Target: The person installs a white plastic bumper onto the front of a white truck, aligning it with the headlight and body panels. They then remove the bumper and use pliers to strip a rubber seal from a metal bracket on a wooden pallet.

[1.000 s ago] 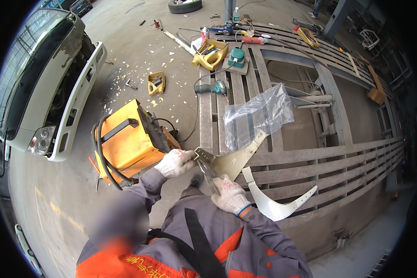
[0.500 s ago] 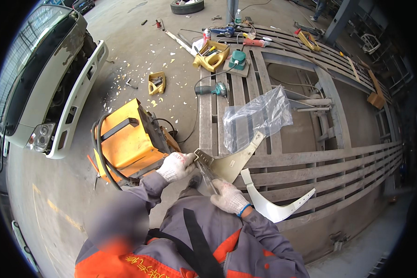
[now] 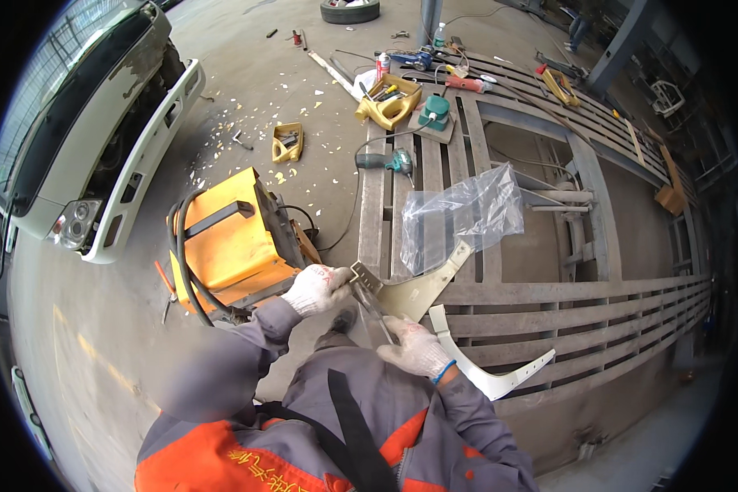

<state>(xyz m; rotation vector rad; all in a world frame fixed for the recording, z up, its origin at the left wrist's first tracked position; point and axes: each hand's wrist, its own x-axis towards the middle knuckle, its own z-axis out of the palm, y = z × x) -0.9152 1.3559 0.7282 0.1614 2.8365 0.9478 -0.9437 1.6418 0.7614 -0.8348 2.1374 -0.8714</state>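
Note:
My left hand, in a white knitted glove, is closed at the slotted end of a curved cream-coloured panel. This panel rests partly over the slatted bench edge, and its other end points up and to the right. My right hand, gloved too, is wrapped round a long grey metal hand tool that looks like pliers. The tool's far end meets the panel beside the slotted part; its exact bite is too small to tell. Just right of my right hand, a second curved white panel lies on the slats.
A clear plastic bag lies beyond the panels on the slatted bench. Farther off are a green power drill and a yellow tool holder. An orange-yellow machine with thick cables stands left, near a white vehicle front.
The whole view has shifted slightly. Both hands keep their grips, and the tool stays against the slotted end of the cream panel.

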